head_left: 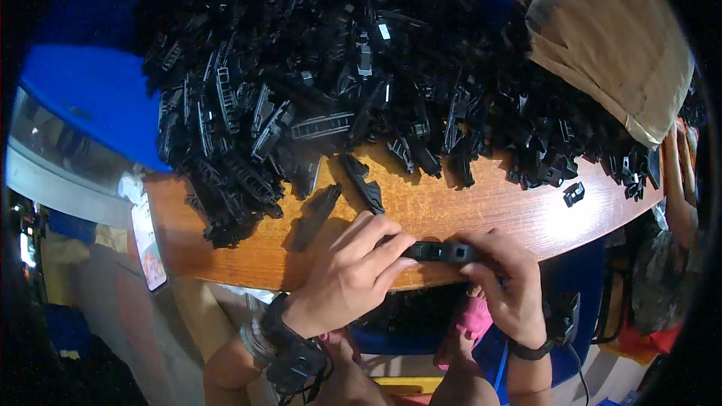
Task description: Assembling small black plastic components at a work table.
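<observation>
Between my two hands, just above the table's near edge, is a long black plastic part (432, 251) with a small square opening toward its right end. My left hand (353, 271) is closed on its left end, the fingertips pressed against it. The thumb and fingers of my right hand (508, 274) pinch the right end. Just beyond my left hand, a loose black plastic piece (365, 184) lies on the wood, with another black piece (316, 218) to its left.
A big heap of black plastic parts (323, 90) covers the far side of the wooden table (466, 203). Brown paper (609, 37) lies over the heap at the far right. One small black part (574, 194) sits alone at right. A phone (147, 244) rests at the left edge.
</observation>
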### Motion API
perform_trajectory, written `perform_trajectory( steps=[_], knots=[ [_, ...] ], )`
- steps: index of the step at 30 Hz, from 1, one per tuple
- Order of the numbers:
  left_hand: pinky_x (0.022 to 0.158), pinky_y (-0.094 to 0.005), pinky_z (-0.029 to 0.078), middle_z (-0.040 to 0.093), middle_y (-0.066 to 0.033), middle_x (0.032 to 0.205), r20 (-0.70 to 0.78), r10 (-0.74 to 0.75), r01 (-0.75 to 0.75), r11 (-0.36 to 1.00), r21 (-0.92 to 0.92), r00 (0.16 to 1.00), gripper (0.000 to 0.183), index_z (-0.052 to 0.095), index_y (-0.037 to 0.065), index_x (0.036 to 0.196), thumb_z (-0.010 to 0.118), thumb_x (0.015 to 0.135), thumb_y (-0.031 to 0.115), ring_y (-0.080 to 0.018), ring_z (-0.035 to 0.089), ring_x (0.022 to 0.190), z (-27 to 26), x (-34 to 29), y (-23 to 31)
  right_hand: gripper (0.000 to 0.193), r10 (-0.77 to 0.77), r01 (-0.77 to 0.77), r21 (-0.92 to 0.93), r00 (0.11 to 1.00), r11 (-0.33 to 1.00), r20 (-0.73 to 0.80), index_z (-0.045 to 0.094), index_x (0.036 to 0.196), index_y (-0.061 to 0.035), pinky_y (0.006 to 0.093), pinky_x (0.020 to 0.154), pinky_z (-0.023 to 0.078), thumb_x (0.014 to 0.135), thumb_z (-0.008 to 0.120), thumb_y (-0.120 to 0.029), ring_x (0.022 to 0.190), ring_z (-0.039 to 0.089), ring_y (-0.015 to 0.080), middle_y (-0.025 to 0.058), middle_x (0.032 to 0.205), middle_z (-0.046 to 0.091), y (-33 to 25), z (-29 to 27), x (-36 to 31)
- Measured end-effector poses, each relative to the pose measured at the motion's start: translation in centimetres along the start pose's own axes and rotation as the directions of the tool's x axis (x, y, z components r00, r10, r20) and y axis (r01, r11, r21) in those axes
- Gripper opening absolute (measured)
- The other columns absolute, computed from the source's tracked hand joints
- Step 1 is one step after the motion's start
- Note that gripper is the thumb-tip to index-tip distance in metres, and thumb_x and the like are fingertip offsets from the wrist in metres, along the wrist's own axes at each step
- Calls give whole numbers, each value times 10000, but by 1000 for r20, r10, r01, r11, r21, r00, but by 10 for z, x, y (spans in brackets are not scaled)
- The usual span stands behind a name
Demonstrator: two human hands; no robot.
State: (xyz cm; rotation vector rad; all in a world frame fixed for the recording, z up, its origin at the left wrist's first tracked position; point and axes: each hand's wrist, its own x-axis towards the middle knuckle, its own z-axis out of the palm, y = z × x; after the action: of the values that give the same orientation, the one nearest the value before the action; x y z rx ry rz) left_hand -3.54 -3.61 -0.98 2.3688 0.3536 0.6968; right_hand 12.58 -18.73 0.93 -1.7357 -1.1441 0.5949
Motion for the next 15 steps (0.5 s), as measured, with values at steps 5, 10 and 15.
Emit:
perform_trajectory(
  steps=[5,10,15],
  knots=[
    [708,-372,490,605,-106,909,-3,9,-9,1000,-21,1000,283,678,-1,986,766,716,4,-280,594,818,2,-1,-3,287,3,2,-124,999,992,44,692,1052,10,321,652,473,767,710,38,715,597,262,142,832,616,5,-8,3],
    [693,-375,486,608,-100,902,57,51,-48,998,-40,997,277,677,-2,980,756,715,1,-282,586,801,-1,3,2,310,-180,189,-128,980,974,79,719,1024,-16,368,741,461,718,718,38,832,576,287,120,910,592,15,5,8],
    [706,-366,492,615,-100,925,25,48,-47,999,-25,999,325,681,3,1000,792,699,58,-282,584,805,11,2,-2,324,-134,147,-201,988,969,77,696,1048,-26,395,791,458,726,715,5,925,569,311,123,985,594,13,7,2]
  ],
)
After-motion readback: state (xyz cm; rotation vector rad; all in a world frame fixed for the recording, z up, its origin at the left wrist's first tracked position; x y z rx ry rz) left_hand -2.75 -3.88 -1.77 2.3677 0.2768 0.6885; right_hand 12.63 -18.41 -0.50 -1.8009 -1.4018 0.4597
